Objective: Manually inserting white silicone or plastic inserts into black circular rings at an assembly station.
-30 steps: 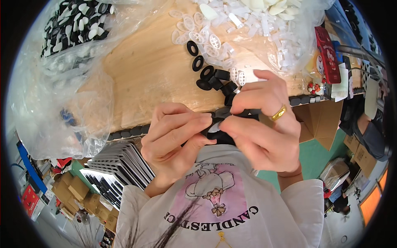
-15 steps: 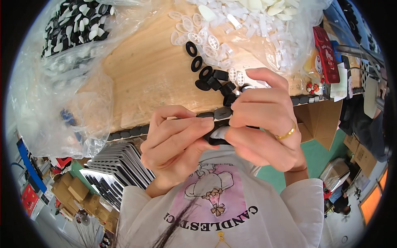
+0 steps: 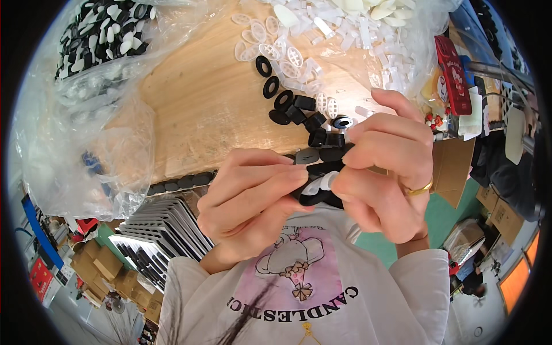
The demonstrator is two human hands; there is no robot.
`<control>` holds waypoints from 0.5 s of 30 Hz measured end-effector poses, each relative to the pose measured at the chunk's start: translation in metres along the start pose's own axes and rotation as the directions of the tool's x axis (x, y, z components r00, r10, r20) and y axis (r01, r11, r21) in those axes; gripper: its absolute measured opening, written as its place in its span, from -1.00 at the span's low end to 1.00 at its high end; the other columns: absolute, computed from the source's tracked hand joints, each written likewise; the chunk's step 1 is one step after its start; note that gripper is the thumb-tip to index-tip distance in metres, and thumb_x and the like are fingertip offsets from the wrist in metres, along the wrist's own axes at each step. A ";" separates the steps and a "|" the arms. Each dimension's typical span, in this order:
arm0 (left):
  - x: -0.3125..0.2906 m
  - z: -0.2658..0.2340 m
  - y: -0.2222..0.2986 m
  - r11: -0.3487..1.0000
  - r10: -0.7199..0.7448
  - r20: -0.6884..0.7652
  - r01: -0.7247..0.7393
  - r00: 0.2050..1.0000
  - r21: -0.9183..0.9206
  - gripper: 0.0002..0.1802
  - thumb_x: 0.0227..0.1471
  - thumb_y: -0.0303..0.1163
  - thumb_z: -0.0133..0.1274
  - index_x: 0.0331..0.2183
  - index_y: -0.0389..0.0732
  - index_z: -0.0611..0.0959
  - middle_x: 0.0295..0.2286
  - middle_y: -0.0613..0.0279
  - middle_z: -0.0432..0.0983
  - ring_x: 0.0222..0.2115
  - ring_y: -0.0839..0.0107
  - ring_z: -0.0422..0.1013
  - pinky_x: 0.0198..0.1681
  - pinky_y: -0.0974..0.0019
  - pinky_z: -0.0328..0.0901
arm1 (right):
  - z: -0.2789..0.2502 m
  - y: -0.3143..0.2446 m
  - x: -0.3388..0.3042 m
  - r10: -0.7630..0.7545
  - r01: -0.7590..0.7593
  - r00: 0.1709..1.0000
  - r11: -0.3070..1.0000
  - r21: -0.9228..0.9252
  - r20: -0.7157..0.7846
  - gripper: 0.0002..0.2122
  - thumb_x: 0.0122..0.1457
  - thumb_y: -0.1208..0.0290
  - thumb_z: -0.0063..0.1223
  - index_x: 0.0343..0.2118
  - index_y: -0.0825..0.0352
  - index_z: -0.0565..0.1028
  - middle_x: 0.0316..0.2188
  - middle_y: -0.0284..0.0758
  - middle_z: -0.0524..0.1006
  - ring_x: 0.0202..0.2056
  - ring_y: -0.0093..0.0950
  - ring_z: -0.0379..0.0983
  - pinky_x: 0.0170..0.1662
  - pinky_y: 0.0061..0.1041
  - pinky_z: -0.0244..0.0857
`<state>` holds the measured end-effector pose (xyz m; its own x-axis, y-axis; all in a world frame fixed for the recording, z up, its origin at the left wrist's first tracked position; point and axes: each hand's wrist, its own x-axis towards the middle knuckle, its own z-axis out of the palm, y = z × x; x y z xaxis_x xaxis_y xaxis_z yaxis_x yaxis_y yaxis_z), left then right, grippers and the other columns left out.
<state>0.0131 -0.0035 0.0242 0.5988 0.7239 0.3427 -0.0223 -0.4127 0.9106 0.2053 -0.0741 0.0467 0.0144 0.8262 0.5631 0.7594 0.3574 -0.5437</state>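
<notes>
Close to the table's near edge, both my hands work on a small black part (image 3: 325,198) with a whitish piece (image 3: 319,184) set in its opening. My left hand (image 3: 250,195) pinches the left end of the black part between thumb and fingers. At the other end, my right hand (image 3: 388,167) closes round it, its index finger raised and a ring on another finger. My fingertips hide the ends of the part. Just beyond my hands lie several short black cylinders (image 3: 313,121) and a round part with a shiny centre (image 3: 342,122).
Black rings (image 3: 271,87) and clear oval grids (image 3: 289,69) lie farther back, near a heap of translucent pieces (image 3: 362,34). A plastic bag of black and white parts (image 3: 106,34) fills the far left. A red case (image 3: 454,75) lies right. Stacked trays (image 3: 167,233) stand below the edge.
My right hand has moved right and opened its fingers a little, showing more of the black part and its whitish piece. The round shiny-centred part is now uncovered. My left hand has shifted slightly right.
</notes>
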 end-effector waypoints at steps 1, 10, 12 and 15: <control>-0.001 0.001 -0.001 1.000 -0.001 -0.001 0.001 1.000 -0.002 -0.61 -0.31 -0.48 0.37 -0.29 -0.35 0.72 -0.35 0.13 0.64 -0.35 0.15 0.48 -0.34 0.27 0.40 | 0.001 0.001 -0.001 -0.008 0.007 0.999 1.000 -0.022 -0.031 -0.81 -0.16 0.49 0.26 -0.44 0.12 0.51 -0.33 -0.44 0.42 -0.27 -0.35 0.43 0.02 0.03 0.34; 0.007 -0.002 0.001 0.998 0.055 0.062 -0.056 0.997 0.026 -0.58 -0.31 -0.48 0.38 -0.26 -0.33 0.72 -0.35 0.15 0.64 -0.38 0.17 0.48 -0.37 0.31 0.40 | 0.002 0.002 0.002 -0.012 0.010 1.000 0.997 0.081 0.018 -0.91 -0.11 0.40 0.29 -0.51 0.15 0.57 -0.33 -0.38 0.46 -0.26 -0.28 0.44 0.04 0.08 0.30; 0.003 -0.003 0.001 0.998 0.034 0.028 -0.036 0.999 0.047 -0.58 -0.31 -0.47 0.39 -0.26 -0.32 0.72 -0.35 0.17 0.64 -0.39 0.17 0.48 -0.37 0.31 0.40 | -0.001 0.005 0.004 -0.012 0.009 0.999 0.997 0.073 0.043 -0.91 -0.11 0.39 0.29 -0.51 0.15 0.58 -0.32 -0.37 0.47 -0.26 -0.26 0.45 0.04 0.09 0.29; 0.002 -0.001 0.000 0.995 0.079 -0.006 -0.078 0.997 0.056 -0.58 -0.30 -0.47 0.38 -0.27 -0.32 0.72 -0.35 0.15 0.64 -0.40 0.18 0.49 -0.38 0.30 0.41 | -0.004 0.006 0.005 -0.001 -0.004 0.997 0.998 0.066 0.082 -0.91 -0.11 0.41 0.29 -0.51 0.17 0.58 -0.30 -0.36 0.49 -0.24 -0.24 0.45 0.04 0.09 0.28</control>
<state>0.0139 -0.0013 0.0250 0.5900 0.6926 0.4149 -0.0243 -0.4984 0.8666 0.2123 -0.0695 0.0491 -0.0399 0.8585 0.5112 0.7147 0.3821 -0.5859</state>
